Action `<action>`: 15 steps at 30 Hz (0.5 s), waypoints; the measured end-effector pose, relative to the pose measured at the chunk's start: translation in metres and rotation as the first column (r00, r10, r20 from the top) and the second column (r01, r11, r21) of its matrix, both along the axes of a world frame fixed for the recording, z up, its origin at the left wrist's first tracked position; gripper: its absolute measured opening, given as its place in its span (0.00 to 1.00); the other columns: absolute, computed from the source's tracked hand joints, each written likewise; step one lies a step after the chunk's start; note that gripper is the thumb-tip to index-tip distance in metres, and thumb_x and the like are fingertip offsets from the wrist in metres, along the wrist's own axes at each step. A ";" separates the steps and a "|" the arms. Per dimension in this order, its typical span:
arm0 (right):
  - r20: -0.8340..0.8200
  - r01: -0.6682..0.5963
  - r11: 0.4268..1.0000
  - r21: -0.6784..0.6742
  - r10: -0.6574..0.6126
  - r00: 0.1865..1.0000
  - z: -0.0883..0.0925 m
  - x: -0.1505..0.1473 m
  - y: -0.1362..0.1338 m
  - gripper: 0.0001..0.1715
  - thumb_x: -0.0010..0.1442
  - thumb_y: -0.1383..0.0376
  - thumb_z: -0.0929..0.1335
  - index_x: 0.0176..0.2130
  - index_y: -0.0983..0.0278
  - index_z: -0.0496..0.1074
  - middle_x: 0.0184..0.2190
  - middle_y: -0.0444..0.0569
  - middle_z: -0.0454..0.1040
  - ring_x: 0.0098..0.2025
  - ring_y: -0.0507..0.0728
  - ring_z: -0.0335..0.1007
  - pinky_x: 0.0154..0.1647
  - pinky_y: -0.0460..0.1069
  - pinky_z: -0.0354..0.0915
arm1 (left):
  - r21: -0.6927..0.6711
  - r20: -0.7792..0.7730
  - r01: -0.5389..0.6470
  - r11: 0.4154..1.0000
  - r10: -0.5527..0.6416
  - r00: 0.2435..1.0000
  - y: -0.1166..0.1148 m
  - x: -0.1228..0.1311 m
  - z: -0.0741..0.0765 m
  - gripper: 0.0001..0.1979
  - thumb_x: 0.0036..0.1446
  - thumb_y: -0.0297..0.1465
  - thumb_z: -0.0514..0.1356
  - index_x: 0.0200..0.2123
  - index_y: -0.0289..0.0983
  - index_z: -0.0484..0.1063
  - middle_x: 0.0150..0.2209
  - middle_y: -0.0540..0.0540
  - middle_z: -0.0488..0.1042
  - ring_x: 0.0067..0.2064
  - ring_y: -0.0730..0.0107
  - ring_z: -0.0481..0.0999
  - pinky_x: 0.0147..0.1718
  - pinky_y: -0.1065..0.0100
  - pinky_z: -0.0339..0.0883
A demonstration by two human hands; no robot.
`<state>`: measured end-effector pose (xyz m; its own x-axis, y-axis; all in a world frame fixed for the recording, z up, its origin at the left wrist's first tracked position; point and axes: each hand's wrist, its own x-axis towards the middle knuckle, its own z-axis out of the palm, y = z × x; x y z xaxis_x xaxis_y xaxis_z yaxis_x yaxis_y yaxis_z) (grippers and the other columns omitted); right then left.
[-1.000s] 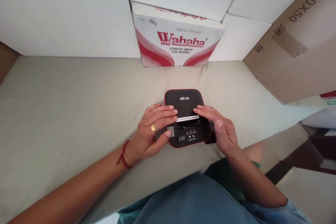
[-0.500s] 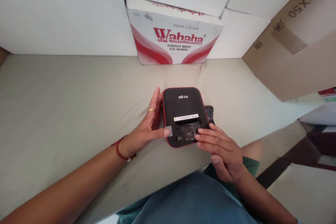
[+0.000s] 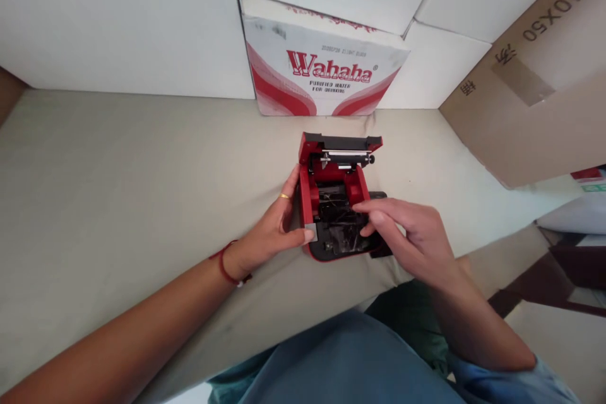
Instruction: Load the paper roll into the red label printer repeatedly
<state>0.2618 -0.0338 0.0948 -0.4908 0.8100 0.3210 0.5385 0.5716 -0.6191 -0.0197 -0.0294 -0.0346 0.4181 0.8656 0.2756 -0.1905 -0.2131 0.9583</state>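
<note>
A portable label printer [image 3: 309, 199] with a red inner body lies on the covered surface, its hinged lid [image 3: 341, 141] raised at the back. Inside the open compartment and over the front edge lies dark, glossy film [image 3: 348, 237]. My left hand [image 3: 279, 221] holds the printer's left side, thumb on the grey corner button [image 3: 311, 231] and fingers along the wall. Over the compartment's right side, my right hand [image 3: 411, 230] has its thumb and index finger close together at the dark film. What lies between those fingertips is hidden. A dark flat piece [image 3: 379, 195] sticks out beyond the printer's right side.
Behind the printer stands a white and red water carton [image 3: 331, 72] among white boxes [image 3: 127, 19]. A brown cardboard box [image 3: 534, 88] leans in at the right. The pale cloth-covered surface [image 3: 118, 189] stretches left and ends in front of my body.
The printer's lid, closed before, has swung up and back, exposing the red compartment. My right hand has gone from resting flat at the front right to a pinch over the inside.
</note>
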 end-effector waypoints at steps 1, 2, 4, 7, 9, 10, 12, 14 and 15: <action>0.080 0.033 0.999 -0.039 -0.030 0.996 0.004 -0.008 0.010 0.18 0.85 0.58 0.69 0.53 0.55 0.90 0.42 0.46 0.94 0.34 0.57 0.90 0.40 0.51 0.82 | -0.012 0.013 0.002 1.000 -0.002 1.000 0.000 0.000 -0.001 0.62 0.73 0.56 0.72 0.91 0.56 0.34 0.90 0.37 0.54 0.87 0.40 0.65 0.82 0.39 0.69; 0.192 0.063 0.996 -0.059 -0.051 0.980 0.008 -0.017 0.021 0.17 0.84 0.60 0.69 0.50 0.55 0.90 0.40 0.45 0.93 0.34 0.57 0.90 0.40 0.51 0.80 | -0.017 0.021 0.001 1.000 0.000 1.000 0.000 -0.001 -0.002 0.62 0.73 0.56 0.73 0.91 0.56 0.35 0.90 0.36 0.54 0.87 0.40 0.65 0.82 0.38 0.69; 0.464 0.097 0.994 -0.059 -0.059 0.884 0.015 -0.037 0.039 0.14 0.80 0.64 0.71 0.49 0.55 0.90 0.45 0.48 0.94 0.42 0.62 0.92 0.43 0.53 0.79 | 0.005 0.019 -0.023 1.000 0.023 1.000 0.001 -0.002 -0.004 0.61 0.73 0.54 0.73 0.91 0.54 0.38 0.90 0.34 0.54 0.86 0.38 0.66 0.81 0.37 0.71; 0.771 0.115 0.992 -0.055 -0.031 0.636 0.022 -0.068 0.056 0.16 0.75 0.69 0.72 0.55 0.57 0.89 0.56 0.56 0.93 0.53 0.70 0.92 0.46 0.58 0.80 | 0.071 -0.016 -0.082 0.994 0.083 0.996 0.003 -0.003 -0.008 0.59 0.72 0.54 0.74 0.91 0.51 0.43 0.90 0.33 0.53 0.88 0.35 0.63 0.81 0.35 0.71; 0.851 0.120 0.990 -0.070 -0.003 0.525 0.024 -0.084 0.060 0.19 0.74 0.72 0.72 0.57 0.60 0.88 0.57 0.62 0.92 0.54 0.74 0.91 0.46 0.60 0.81 | 0.095 -0.030 -0.095 0.991 0.098 0.995 0.005 -0.003 -0.012 0.59 0.71 0.55 0.74 0.91 0.51 0.45 0.91 0.33 0.51 0.89 0.36 0.59 0.83 0.35 0.67; 0.868 0.122 0.990 -0.075 0.005 0.497 0.024 -0.090 0.061 0.18 0.73 0.72 0.72 0.57 0.62 0.88 0.56 0.64 0.92 0.55 0.75 0.91 0.46 0.60 0.81 | 0.101 -0.036 -0.094 0.990 0.098 0.995 0.005 -0.003 -0.013 0.59 0.71 0.56 0.74 0.91 0.51 0.45 0.91 0.33 0.51 0.90 0.36 0.58 0.83 0.35 0.66; 0.879 0.119 0.990 -0.079 0.013 0.477 0.023 -0.096 0.062 0.16 0.72 0.73 0.73 0.54 0.64 0.88 0.53 0.66 0.92 0.54 0.75 0.92 0.47 0.60 0.81 | 0.113 -0.048 -0.104 0.988 0.109 0.993 0.006 -0.003 -0.016 0.60 0.70 0.57 0.74 0.91 0.51 0.44 0.91 0.33 0.52 0.90 0.36 0.56 0.84 0.35 0.65; 0.879 0.108 0.991 -0.081 0.020 0.477 0.023 -0.093 0.060 0.14 0.71 0.73 0.74 0.52 0.63 0.88 0.53 0.65 0.92 0.53 0.74 0.92 0.46 0.59 0.82 | 0.113 -0.052 -0.116 0.987 0.123 0.991 0.006 -0.003 -0.018 0.61 0.70 0.58 0.74 0.91 0.50 0.44 0.90 0.33 0.53 0.90 0.36 0.55 0.83 0.35 0.65; 0.866 0.099 0.992 -0.081 0.020 0.500 0.025 -0.087 0.057 0.14 0.70 0.72 0.75 0.53 0.62 0.88 0.54 0.64 0.92 0.52 0.72 0.92 0.46 0.58 0.82 | 0.105 -0.047 -0.115 0.988 0.121 0.992 0.006 -0.003 -0.017 0.61 0.70 0.58 0.73 0.91 0.50 0.44 0.90 0.33 0.53 0.90 0.36 0.55 0.83 0.35 0.66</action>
<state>0.1751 0.0235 0.1194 -0.4411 0.8340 -0.3315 0.8588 0.4995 0.1140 -0.0223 -0.0235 -0.0519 0.3312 0.8782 0.3451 -0.1072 -0.3284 0.9384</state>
